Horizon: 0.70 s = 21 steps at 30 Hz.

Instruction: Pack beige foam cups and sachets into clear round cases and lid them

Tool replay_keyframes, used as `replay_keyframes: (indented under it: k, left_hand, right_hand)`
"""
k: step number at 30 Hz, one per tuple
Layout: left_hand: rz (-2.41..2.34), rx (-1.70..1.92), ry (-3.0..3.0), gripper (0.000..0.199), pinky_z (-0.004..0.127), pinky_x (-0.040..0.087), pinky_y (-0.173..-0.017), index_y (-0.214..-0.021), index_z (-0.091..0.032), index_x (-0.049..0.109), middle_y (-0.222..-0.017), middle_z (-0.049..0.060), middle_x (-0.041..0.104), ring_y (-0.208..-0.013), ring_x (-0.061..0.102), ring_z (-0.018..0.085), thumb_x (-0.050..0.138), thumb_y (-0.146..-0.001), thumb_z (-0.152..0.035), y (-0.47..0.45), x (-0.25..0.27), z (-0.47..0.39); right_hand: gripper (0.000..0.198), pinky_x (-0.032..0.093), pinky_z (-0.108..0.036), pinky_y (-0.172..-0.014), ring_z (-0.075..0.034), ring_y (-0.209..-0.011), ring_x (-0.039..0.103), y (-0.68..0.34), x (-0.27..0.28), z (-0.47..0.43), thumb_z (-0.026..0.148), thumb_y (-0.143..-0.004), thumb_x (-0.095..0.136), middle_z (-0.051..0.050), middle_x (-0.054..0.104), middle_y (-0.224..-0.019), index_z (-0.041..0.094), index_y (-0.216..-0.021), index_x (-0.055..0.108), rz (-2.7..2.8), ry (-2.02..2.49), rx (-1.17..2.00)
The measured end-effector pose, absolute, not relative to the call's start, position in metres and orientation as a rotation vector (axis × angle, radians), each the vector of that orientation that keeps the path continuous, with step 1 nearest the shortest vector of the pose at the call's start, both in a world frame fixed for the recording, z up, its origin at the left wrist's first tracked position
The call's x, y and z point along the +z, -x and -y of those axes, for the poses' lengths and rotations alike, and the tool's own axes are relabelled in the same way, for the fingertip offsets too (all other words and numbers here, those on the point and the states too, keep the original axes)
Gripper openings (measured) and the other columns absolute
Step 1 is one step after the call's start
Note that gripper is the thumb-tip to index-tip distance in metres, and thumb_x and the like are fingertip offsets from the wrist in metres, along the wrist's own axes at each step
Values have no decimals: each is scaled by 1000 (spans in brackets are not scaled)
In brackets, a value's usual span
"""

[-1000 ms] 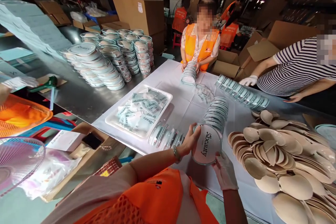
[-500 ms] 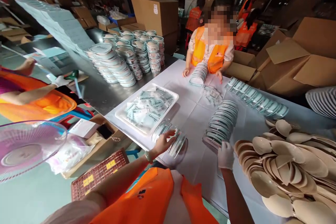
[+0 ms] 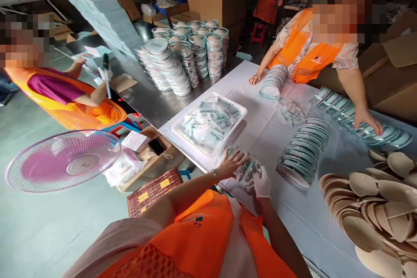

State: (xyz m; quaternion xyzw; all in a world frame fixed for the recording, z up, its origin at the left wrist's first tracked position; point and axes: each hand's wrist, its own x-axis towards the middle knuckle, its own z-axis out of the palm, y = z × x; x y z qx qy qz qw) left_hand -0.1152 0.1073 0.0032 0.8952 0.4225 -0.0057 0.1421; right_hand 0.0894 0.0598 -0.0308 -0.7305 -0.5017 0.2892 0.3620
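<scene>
Head view, now: bare left hand (image 3: pixel 232 163) spread flat, fingers open, pressed on top of a short row of clear round plastic lids (image 3: pixel 243 166) lying on edge at the near rim of the white-covered desk (image 3: pixel 260 130). White-gloved right hand (image 3: pixel 261 183) cupped against the near end of the same row, grip loosely closed around the last lid. Just beyond the row, a white rectangular tray of pale blue sachets (image 3: pixel 211 122). To the right, well apart from the hands, a longer leaning row of round clear containers (image 3: pixel 304 152), untouched. Further right, a heap of beige oval pads (image 3: pixel 374 208). At the far side, a co-worker in an orange vest, one hand on another row of clear containers (image 3: pixel 358 117). On the bare steel part of the desk, stacks of white-lidded round tubs (image 3: pixel 182 56). On the left, a pink fan grille (image 3: pixel 63 160).

Against the head view half a second ago: gloved right hand gone from the longer row of containers and brought across to the lid row; left hand kept on that row. Judged from this: work shifted from the containers to gathering the lids, both hands now squaring up that one row.
</scene>
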Motion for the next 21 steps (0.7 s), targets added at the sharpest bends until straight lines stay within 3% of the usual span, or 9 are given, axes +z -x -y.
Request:
replay_keyframes:
  k: [6, 11, 13, 16, 18, 21]
  left_hand:
    - [-1136, 67, -2615, 128, 71, 7, -126, -170, -28, 16, -173, 18, 25, -162, 13, 44, 92, -70, -53, 129, -7, -119]
    - [-1028, 290, -2526, 104, 74, 5, -124, -167, -25, 29, -172, 21, 27, -161, 18, 44, 80, -83, -59, 136, -5, -117]
    - [-1055, 474, -2409, 81, 70, 14, -126, -163, -23, 38, -169, 21, 35, -159, 27, 40, 68, -94, -54, 134, -1, -109]
    - [-1011, 731, -2243, 53, 58, 37, -122, -152, -22, 53, -159, 18, 51, -149, 48, 32, 55, -103, -42, 133, 5, -98]
    - [-946, 816, -2176, 43, 52, 49, -114, -143, -23, 60, -150, 17, 59, -138, 58, 29, 54, -103, -38, 138, 5, -93]
    - [-937, 894, -2140, 33, 50, 56, -106, -132, -22, 66, -139, 16, 65, -125, 67, 28, 55, -103, -35, 154, 1, -90]
  right_hand:
    - [73, 54, -43, -96, -31, -110, 67, -120, -17, -41, 58, -75, 50, -19, 74, -121, 11, -128, 69, 1098, 1910, 753]
    - [72, 58, -37, -85, -29, -106, 71, -159, -3, -13, 68, -66, 68, -14, 78, -112, 16, -115, 75, 959, 1808, 850]
    - [70, 58, -38, -82, -29, -99, 72, -178, 2, -5, 69, -68, 65, -15, 79, -105, 15, -111, 77, 1000, 1859, 800]
    - [58, 56, -39, -84, -27, -96, 71, -204, 15, -12, 61, -73, 62, -12, 79, -102, 18, -107, 77, 1131, 1973, 669]
    - [39, 52, -38, -85, -26, -97, 68, -221, 26, -28, 50, -74, 64, -10, 78, -100, 21, -97, 78, 1269, 2086, 547]
    - [18, 45, -35, -81, -24, -93, 62, -246, 46, -52, 33, -78, 64, -10, 73, -94, 21, -84, 76, 1478, 2294, 301]
